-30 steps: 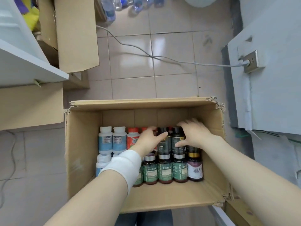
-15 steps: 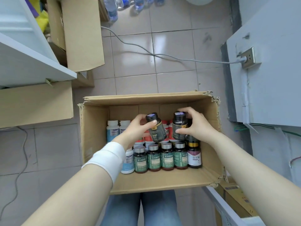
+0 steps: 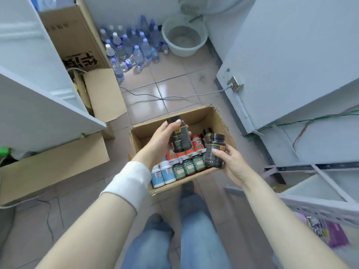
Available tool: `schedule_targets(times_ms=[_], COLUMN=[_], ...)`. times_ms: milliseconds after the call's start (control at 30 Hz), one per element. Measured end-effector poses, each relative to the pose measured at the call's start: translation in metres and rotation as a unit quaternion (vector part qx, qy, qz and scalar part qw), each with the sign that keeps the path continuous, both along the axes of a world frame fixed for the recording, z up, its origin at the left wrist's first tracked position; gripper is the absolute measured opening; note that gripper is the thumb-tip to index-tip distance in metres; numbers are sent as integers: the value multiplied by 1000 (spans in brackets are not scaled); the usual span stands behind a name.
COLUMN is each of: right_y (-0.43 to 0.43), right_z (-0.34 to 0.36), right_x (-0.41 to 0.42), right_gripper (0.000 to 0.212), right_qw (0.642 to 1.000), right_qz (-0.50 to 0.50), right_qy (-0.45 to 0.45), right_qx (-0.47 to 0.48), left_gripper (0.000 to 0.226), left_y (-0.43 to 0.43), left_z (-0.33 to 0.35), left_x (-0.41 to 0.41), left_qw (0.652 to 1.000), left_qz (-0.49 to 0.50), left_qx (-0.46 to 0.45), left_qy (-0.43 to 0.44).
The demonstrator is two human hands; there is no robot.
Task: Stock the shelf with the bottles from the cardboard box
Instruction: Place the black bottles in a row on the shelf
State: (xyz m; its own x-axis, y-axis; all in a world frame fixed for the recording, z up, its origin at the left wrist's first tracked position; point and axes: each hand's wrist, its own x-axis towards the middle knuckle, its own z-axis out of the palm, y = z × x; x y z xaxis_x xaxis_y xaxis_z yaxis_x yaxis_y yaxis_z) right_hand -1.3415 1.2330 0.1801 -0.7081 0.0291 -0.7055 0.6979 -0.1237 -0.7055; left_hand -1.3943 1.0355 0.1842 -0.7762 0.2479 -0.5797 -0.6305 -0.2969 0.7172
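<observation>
An open cardboard box (image 3: 219,121) stands on the tiled floor in front of me. Inside are blue-labelled white bottles (image 3: 162,174), green-labelled bottles (image 3: 187,167) and red-capped bottles (image 3: 196,141). My left hand (image 3: 161,140) grips a black bottle (image 3: 179,137) above the box, thumb on its cap. My right hand (image 3: 230,161) holds a second black bottle (image 3: 213,152) over the box's right side. A white wristband covers my left wrist. A white shelf (image 3: 318,193) lies to my lower right.
A white shelf unit (image 3: 38,105) stands at the left with cardboard boxes (image 3: 54,166) beside it. Several water bottles (image 3: 132,45) and a plastic basin (image 3: 184,37) sit at the back. A grey cable (image 3: 174,97) crosses the floor to a wall socket (image 3: 236,84).
Both hands have lifted the two black bottles higher, out of the box. My view has tilted up and back, bringing the water bottles, basin and right shelf into sight.
</observation>
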Motion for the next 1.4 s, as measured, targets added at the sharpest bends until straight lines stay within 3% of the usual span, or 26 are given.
schedule_targets(times_ms=[67, 100, 200, 400, 500, 600, 733, 1067, 1133, 1233, 1400], right_y=[-14, -19, -27, 2, 25, 53, 97, 190, 208, 236, 288], right_z=[28, 41, 82, 161, 195, 223, 257, 333, 347, 364, 395], right_x=[38, 56, 109, 206, 261, 328, 442, 676, 702, 730, 751], right_gripper=[69, 69, 33, 22, 28, 57, 36, 35, 44, 77, 82], right_qw=[998, 997, 992, 973, 961, 949, 933, 860, 840, 820, 797], right_qz=[-50, -68, -105, -177, -218, -249, -276, -391, -412, -425, -439], right_qy=[18, 28, 56, 143, 171, 195, 231, 317, 338, 367, 393], right_qx=[-22, -30, -44, -26, -10, -7, 1, 86, 98, 113, 130], left_gripper=[18, 17, 19, 26, 29, 27, 25, 24, 24, 23, 24], left_y=[-2, -2, 6, 69, 108, 151, 218, 356, 379, 413, 477], left_z=[34, 51, 98, 185, 225, 260, 299, 372, 388, 408, 428], left_x=[20, 30, 60, 125, 172, 231, 332, 547, 571, 595, 617], left_qw=[999, 997, 991, 972, 950, 922, 886, 798, 783, 758, 741], left_qz=[-36, -59, -114, -193, -258, -322, -377, -500, -516, -534, -541], left_qx=[16, 22, 25, 58, 91, 118, 144, 179, 183, 187, 188], left_qy=[24, 37, 66, 119, 151, 182, 227, 284, 295, 325, 351])
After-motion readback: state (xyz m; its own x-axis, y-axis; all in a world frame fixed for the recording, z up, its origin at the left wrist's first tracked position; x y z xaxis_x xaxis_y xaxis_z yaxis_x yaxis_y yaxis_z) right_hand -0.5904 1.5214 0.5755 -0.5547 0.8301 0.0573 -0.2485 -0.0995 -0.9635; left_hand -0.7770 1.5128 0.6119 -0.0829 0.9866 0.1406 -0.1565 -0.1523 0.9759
